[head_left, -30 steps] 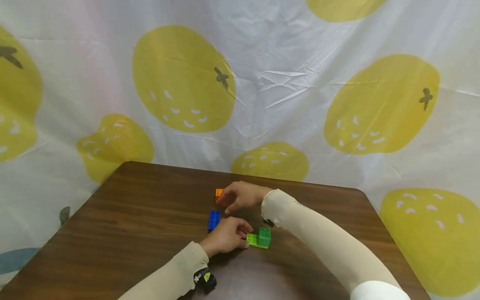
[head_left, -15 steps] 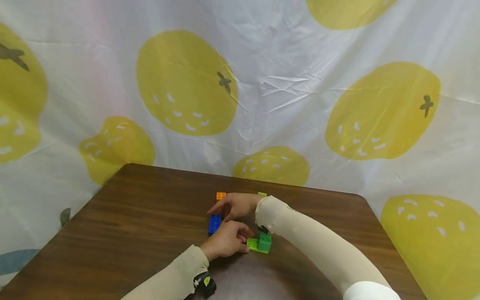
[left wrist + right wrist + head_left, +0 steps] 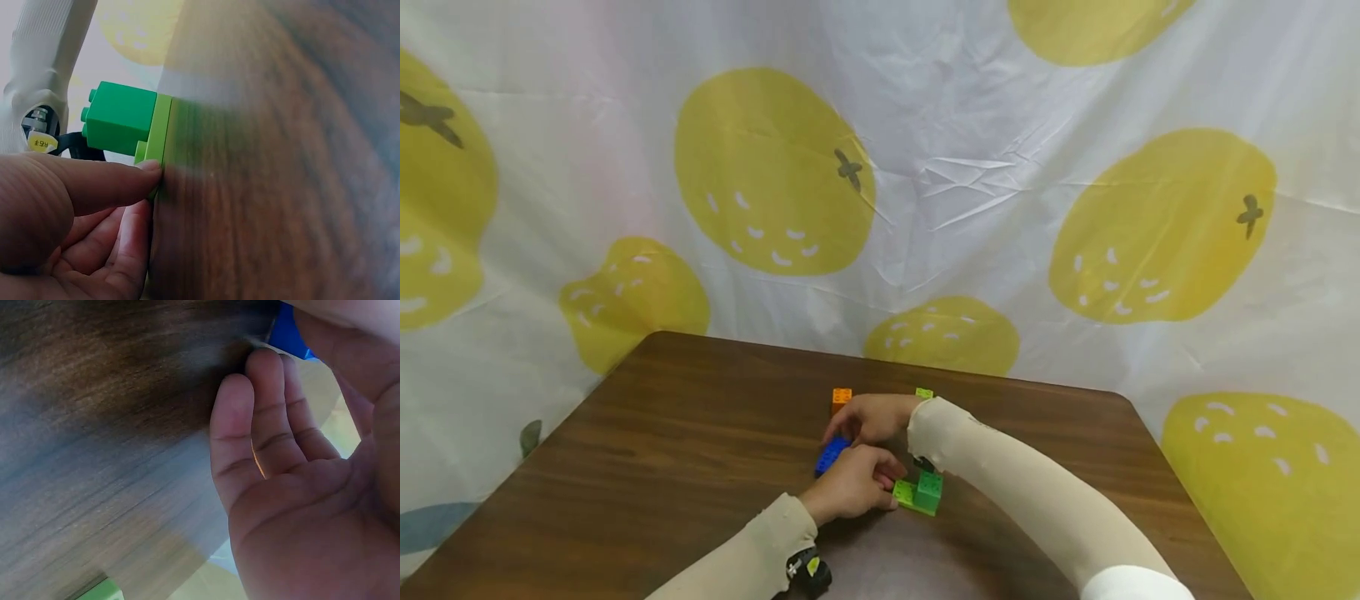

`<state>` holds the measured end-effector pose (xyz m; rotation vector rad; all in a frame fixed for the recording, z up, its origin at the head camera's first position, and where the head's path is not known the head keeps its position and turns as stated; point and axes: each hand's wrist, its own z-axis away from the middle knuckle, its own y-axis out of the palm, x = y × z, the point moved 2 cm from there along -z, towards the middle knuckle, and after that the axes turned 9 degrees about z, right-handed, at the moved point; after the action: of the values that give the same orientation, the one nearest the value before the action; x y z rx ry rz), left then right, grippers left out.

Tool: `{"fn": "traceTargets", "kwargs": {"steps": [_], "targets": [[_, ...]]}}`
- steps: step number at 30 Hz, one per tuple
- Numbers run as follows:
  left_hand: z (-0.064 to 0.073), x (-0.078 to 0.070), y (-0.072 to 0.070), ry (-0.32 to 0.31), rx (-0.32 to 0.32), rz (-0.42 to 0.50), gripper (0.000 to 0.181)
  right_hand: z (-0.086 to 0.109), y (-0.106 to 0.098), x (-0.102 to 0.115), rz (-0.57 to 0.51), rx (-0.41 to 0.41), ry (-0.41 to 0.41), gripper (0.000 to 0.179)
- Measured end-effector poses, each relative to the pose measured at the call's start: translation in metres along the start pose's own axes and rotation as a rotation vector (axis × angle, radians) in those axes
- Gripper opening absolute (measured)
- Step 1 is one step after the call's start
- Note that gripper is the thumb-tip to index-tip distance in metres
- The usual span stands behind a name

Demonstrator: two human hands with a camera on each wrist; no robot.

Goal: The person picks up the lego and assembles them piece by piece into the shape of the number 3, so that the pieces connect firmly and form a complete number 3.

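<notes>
My left hand (image 3: 852,483) pinches the near end of a flat lime-green building plate (image 3: 904,493) between thumb and fingers. A darker green building brick (image 3: 929,490) stands on the plate's right end; the left wrist view shows this green brick (image 3: 122,115) side-on, its studs turned left. Just beyond, my right hand (image 3: 876,417) reaches over and grips the far end of a long blue building brick (image 3: 831,457) by thumb and index finger. The right wrist view catches only a corner of the blue brick (image 3: 289,334), the rest covered by the hand; the other fingers are loosely bent.
An orange brick (image 3: 841,398) stands behind my right hand. Further right, a lime brick (image 3: 924,392) is partly covered by the right wrist. The brown wooden table (image 3: 700,433) ends at a hanging lemon-print curtain (image 3: 947,225).
My right hand came down from beside the orange brick toward the blue brick and took hold of it. The blue brick has turned slightly, its far end to the right. My left hand stayed put.
</notes>
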<state>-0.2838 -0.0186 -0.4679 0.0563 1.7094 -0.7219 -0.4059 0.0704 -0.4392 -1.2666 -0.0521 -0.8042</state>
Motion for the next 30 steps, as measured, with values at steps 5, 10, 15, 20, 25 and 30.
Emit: {"fn": "traceTargets", "kwargs": {"steps": [5, 10, 15, 20, 25, 30], "targets": [[0.000, -0.002, -0.002, 0.018, -0.002, 0.018, 0.035, 0.004, -0.006, -0.001, 0.009, -0.023, 0.033, 0.039], [-0.002, -0.003, -0.005, 0.013, -0.003, 0.046, 0.035, 0.008, -0.012, -0.003, 0.001, -0.039, 0.059, 0.031], [-0.003, -0.001, -0.004, 0.011, -0.002, 0.043, 0.034, 0.011, -0.014, -0.006, 0.048, -0.068, 0.094, 0.022], [-0.004, 0.002, -0.003, 0.021, -0.007, 0.038, 0.035, 0.014, -0.013, -0.004, 0.072, -0.087, 0.098, 0.024], [-0.003, 0.003, -0.003, 0.006, -0.012, 0.039, 0.035, 0.014, -0.011, -0.004, 0.076, -0.082, 0.100, 0.032], [-0.003, 0.001, -0.001, 0.014, -0.011, 0.050, 0.036, 0.013, -0.007, -0.005, 0.090, -0.081, 0.096, 0.037]]}}
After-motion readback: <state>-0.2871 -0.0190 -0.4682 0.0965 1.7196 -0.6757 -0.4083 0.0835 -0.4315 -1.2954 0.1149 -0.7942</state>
